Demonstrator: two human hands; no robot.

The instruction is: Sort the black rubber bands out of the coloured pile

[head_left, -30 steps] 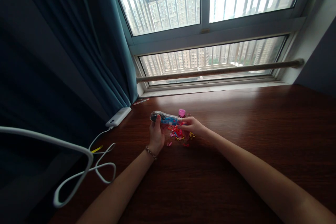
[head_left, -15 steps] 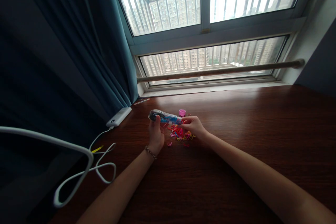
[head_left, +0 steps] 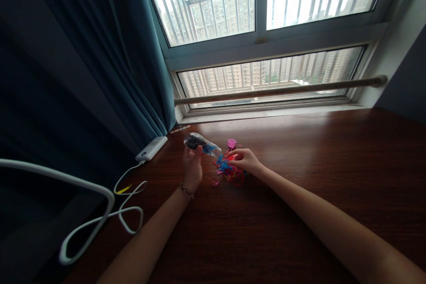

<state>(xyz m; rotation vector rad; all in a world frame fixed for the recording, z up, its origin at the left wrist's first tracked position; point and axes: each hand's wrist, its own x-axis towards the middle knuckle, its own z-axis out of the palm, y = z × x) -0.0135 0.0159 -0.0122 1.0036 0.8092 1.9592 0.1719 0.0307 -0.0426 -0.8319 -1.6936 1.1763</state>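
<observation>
My left hand (head_left: 193, 167) is wrapped round a clear plastic bottle (head_left: 203, 144), which tilts with its mouth down to the right. Black bits fill its rounded end, and some blue ones sit towards the neck. Just below the mouth lies a pile of small colourful bands (head_left: 229, 171), blue on top, with pink, red and yellow around. Over the pile's right side is my right hand (head_left: 246, 161), its fingers closed together; whatever they pinch is too small to make out. A pink cap (head_left: 231, 143) stands behind the pile.
All this rests on a dark wooden surface (head_left: 299, 142) below a barred window. To the left are a white power strip (head_left: 151, 148), its looping white cable (head_left: 133, 207) and a blue curtain (head_left: 140, 75). One loose pink band (head_left: 215, 183) lies nearer me.
The bottle has moved left and tips more steeply. Blue bands have come out of it onto the pile, leaving its neck clearer. My right hand is now apart from the bottle's mouth.
</observation>
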